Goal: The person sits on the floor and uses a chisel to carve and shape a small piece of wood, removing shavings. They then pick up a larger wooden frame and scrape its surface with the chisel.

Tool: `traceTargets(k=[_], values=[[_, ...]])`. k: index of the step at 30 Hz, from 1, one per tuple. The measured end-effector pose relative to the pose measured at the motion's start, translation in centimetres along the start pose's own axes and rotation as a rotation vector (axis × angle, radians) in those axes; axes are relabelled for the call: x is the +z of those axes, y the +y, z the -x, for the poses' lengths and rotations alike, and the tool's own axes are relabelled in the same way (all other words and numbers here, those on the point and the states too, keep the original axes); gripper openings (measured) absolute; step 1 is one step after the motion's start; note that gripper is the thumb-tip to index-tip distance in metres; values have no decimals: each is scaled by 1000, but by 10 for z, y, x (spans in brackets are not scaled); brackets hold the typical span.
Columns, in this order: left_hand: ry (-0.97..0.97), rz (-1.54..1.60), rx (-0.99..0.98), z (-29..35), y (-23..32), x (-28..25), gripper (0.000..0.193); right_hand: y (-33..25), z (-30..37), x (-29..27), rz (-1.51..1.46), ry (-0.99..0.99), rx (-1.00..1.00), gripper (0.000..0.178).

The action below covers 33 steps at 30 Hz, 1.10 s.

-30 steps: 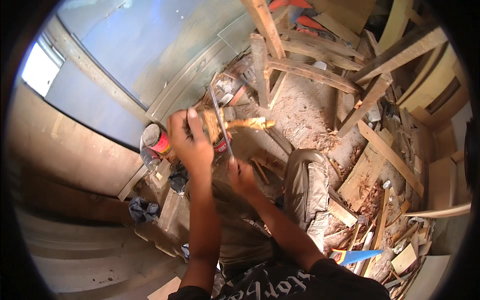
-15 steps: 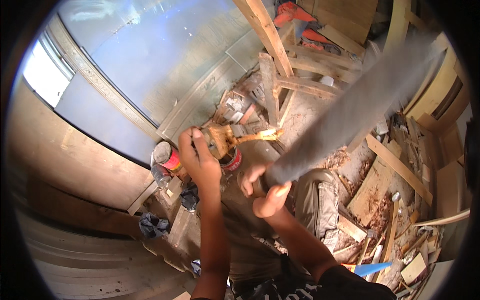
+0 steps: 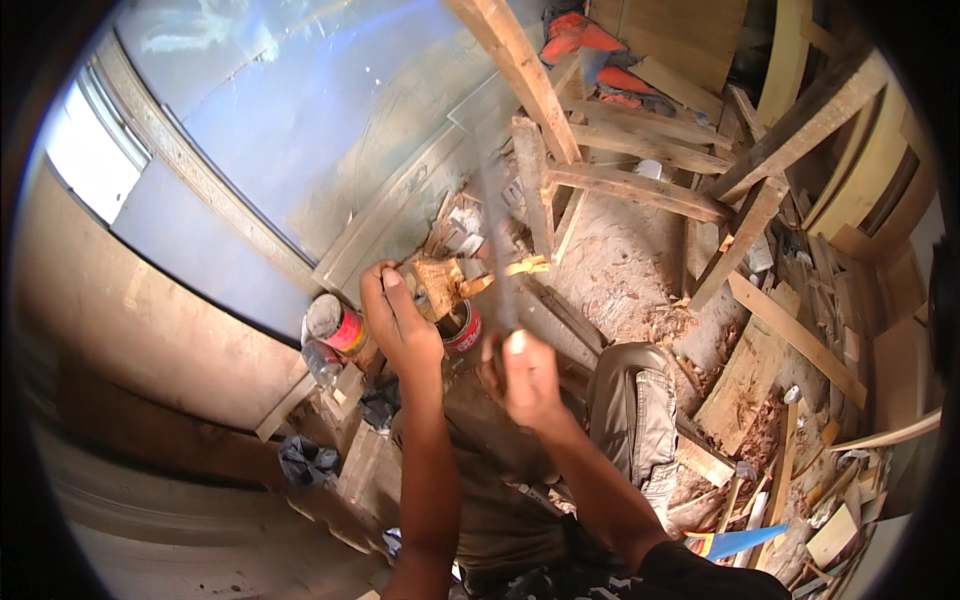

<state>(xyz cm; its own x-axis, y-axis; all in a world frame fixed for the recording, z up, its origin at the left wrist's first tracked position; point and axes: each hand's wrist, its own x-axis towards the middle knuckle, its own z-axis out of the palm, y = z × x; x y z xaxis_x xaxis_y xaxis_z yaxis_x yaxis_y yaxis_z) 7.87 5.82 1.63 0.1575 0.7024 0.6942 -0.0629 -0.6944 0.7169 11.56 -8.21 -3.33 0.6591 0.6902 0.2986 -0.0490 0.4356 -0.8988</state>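
My left hand (image 3: 400,318) grips a chunky, yellowish-brown block of wood (image 3: 436,284) by its left side. In my right hand (image 3: 530,382), the fingers wrap round the handle of a large machete (image 3: 490,215). Its blade rises away from me, seen nearly edge-on and blurred, beside the block's right end. Just past the blade lies a pale wood sliver (image 3: 527,265); I cannot tell whether it is still joined to the block. An opened red can (image 3: 464,328) stands below the block.
Left of my left hand is a second can (image 3: 340,325) with a red and yellow side. A wooden frame (image 3: 640,190) stands ahead. Planks (image 3: 800,340) and scraps litter the right side, with a blue saw-like blade (image 3: 740,540) near me. My bent knee (image 3: 625,400) is beside my right hand.
The machete has swung from the upper right to the left, and its broad face has turned nearly edge-on. My right fingers have closed more around the handle. My left hand stays on the block.
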Motion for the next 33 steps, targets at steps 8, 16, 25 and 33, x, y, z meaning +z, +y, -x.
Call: traceTargets(k=[8, 16, 25, 33], values=[[-10, 35, -34, 16, 15, 10, 31, 94, 4, -2, 411, 201, -223, 41], [35, 84, -21, 21, 4, 6, 34, 99, 2, -19, -123, -58, 453, 52], [62, 93, -4, 18, 0, 7, 34, -5, 4, 19, -220, 78, -244, 58], [93, 250, -9, 18, -19, 3, 35, 151, 19, -4, 382, 172, 149, 52]])
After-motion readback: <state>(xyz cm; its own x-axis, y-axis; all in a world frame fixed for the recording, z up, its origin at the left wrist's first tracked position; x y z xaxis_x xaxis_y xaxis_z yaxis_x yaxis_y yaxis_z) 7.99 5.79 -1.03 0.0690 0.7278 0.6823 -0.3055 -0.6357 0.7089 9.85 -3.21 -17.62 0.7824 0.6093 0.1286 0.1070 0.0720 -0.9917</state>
